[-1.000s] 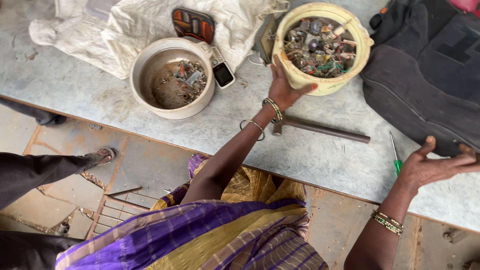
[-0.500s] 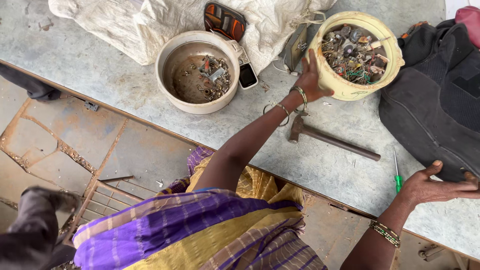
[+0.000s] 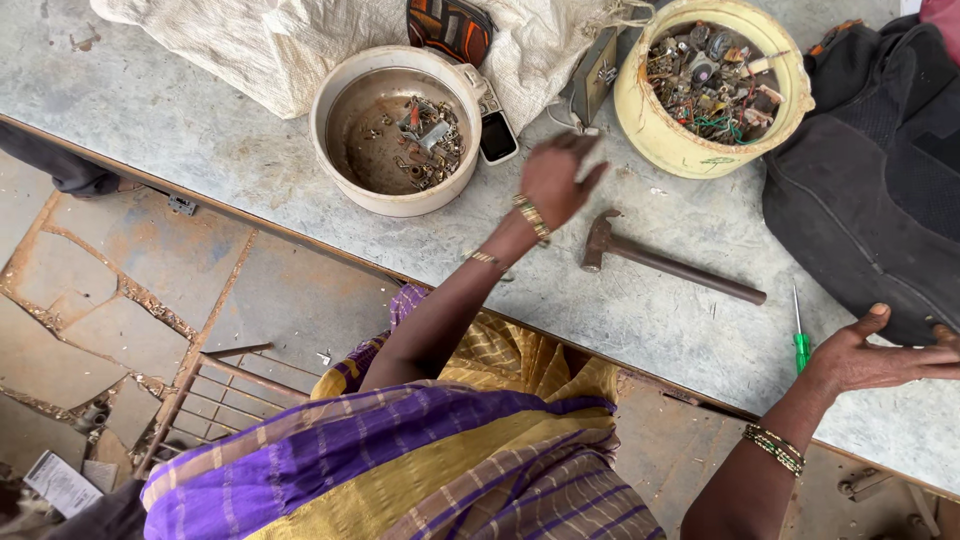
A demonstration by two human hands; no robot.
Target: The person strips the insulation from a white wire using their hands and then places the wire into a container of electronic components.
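Observation:
My left hand (image 3: 555, 180) hovers over the grey tabletop (image 3: 200, 130) between two bowls, blurred, fingers loosely spread and holding nothing I can see. A yellow bowl (image 3: 650, 120) full of small metal and electronic scrap stands just to its upper right. A white bowl (image 3: 340, 90) with a few scrap parts inside sits to its left. A rusty hammer (image 3: 670, 262) lies just right of the hand. My right hand (image 3: 880, 355) rests open against the lower edge of a black bag (image 3: 850, 220). A green-handled screwdriver (image 3: 800, 345) lies beside it.
A white woven sack (image 3: 260, 40) lies at the back of the table with an orange-and-black pouch (image 3: 450, 25) on it. A phone (image 3: 497, 135) lies beside the white bowl. The table's front edge runs diagonally; a stone floor and a metal grate (image 3: 200, 400) lie below.
My left hand has let go of the yellow bowl's rim and drawn back down and to the left. My right hand stays at the black bag.

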